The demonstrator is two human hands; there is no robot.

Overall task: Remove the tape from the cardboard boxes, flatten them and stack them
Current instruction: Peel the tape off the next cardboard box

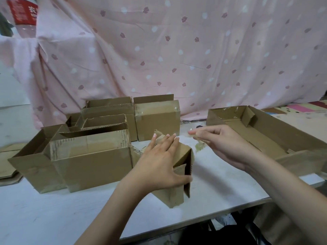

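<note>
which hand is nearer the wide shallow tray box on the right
Right. The right hand, pinching clear tape, hovers just left of the shallow tray box. The left hand rests on the small box, farther away.

The left hand lies flat at frame centre, fingers straight and spread. The right hand, centre right, hovers higher with fingertips pinched together.

My white table fills the lower part of the frame. On it, at center, stands a small cardboard box. At left center there is a group of open boxes, and behind them a taped box. At the right lies a wide shallow box. At the far left edge lies flat cardboard.
</note>
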